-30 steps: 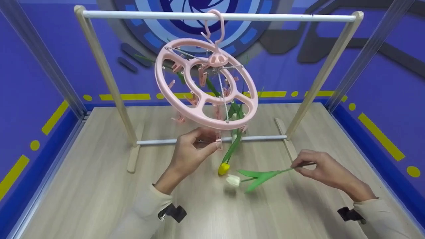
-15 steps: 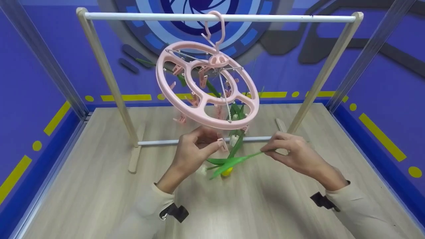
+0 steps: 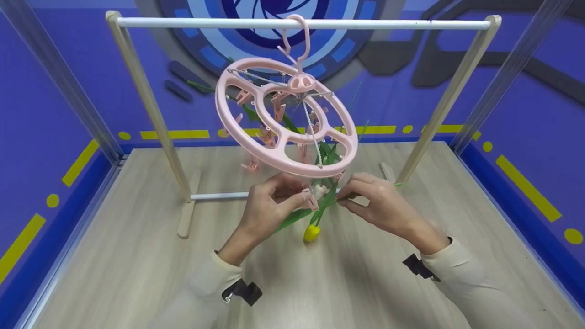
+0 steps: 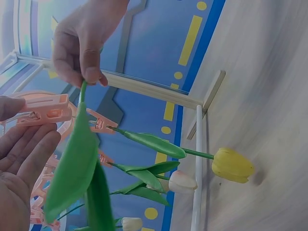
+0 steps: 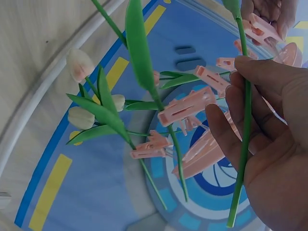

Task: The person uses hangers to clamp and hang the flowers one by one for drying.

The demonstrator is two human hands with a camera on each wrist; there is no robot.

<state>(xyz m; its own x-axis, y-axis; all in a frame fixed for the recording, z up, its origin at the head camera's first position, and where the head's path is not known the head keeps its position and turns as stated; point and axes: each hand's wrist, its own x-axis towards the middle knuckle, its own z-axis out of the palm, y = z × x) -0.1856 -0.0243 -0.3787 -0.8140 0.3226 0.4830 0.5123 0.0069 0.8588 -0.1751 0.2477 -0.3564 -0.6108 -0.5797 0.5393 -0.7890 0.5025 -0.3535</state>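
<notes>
My left hand point(image 3: 267, 205) pinches a pink clothespin point(image 3: 311, 199) hanging below the front of the pink round drying hanger point(image 3: 322, 171). In the left wrist view, this clothespin point(image 4: 48, 108) lies between thumb and fingers. To the right of it, my right hand point(image 3: 377, 201) pinches the green stem point(image 5: 245, 144) of an artificial tulip. Its leaves point(image 4: 74, 163) hang close beside the clothespin; the bloom is hidden in the head view. A yellow tulip point(image 3: 311, 233) hangs head down behind, clipped by its stem.
White tulips point(image 5: 79, 65) and several other pink clothespins point(image 5: 187, 106) hang from the hanger behind the hands. The hanger hooks over the white top bar point(image 3: 393, 24) of a wooden-legged stand. Its lower bar point(image 3: 219, 196) runs just above the wood-grain table point(image 3: 137, 274).
My right hand has moved left and slightly up, bringing the tulip stem near the clothespin. Its white bloom has passed out of sight behind my left hand, which keeps its pinch.
</notes>
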